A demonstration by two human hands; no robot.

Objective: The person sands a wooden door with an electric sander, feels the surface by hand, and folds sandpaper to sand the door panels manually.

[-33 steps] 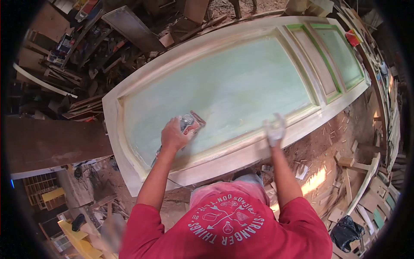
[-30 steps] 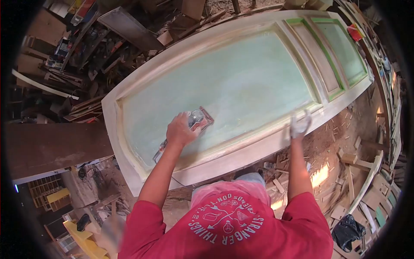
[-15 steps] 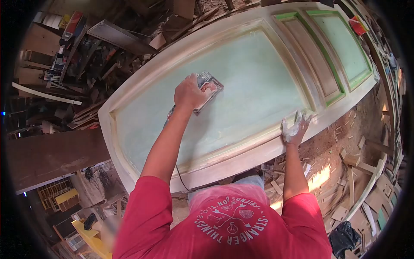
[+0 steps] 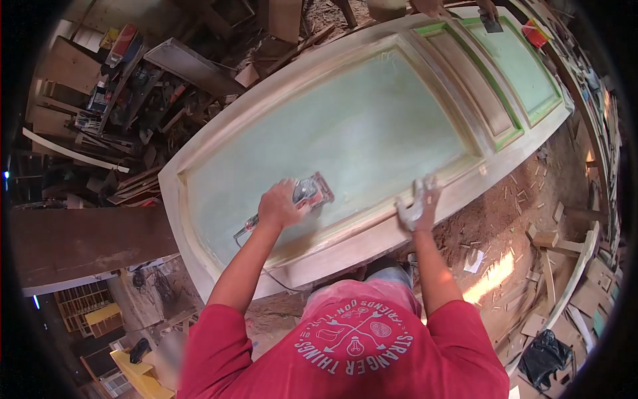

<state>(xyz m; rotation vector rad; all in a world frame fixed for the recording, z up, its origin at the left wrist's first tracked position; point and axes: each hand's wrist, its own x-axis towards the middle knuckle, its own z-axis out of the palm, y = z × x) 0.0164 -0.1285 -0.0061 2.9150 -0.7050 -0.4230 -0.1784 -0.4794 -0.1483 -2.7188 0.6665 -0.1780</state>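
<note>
My left hand (image 4: 280,205) grips a corded electric sander (image 4: 315,191), its pad on the pale green panel (image 4: 372,126) of a large wooden door (image 4: 292,271). The sander lies over the lower middle of that panel, near the moulding closest to me. White dust coats the fingers of my right hand (image 4: 421,205), which is open, fingers spread, on the door's near frame. The sander's cord (image 4: 279,284) trails over the door edge toward my body.
At the far end, another person's hand (image 4: 487,8) holds a flat dark scraper (image 4: 492,25) above a smaller green-edged panel. A red container (image 4: 535,33) stands beside it. Wood scraps (image 4: 193,63) crowd the left; offcuts (image 4: 545,238) and a black plastic bag (image 4: 545,359) lie right.
My left hand has drawn the sander down the panel toward me. My right hand has slid left along the near frame. The other person's hand and scraper have come into view.
</note>
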